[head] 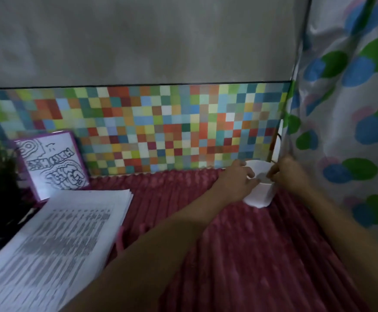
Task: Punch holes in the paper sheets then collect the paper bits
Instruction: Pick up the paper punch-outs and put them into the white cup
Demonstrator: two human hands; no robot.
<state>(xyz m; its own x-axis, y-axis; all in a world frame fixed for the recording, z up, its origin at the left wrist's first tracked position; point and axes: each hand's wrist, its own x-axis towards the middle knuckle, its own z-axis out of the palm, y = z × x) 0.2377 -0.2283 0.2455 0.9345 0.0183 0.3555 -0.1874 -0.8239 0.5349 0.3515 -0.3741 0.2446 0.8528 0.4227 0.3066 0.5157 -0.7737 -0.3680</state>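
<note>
Presently: both hands work at the white cup (259, 193), at the far right of the ribbed red cloth (251, 255).
Left hand (239, 176) closes its grip round the cup's side. The right hand (290, 174) curls its fingers at the rim, and blur hides whether that grip holds anything. Risk: the light cup could tip on the uneven cloth if nudged, spilling any collected bits. Paper sheets (55, 239) lie well apart to the left, a thick printed stack with fanned edges.
</note>
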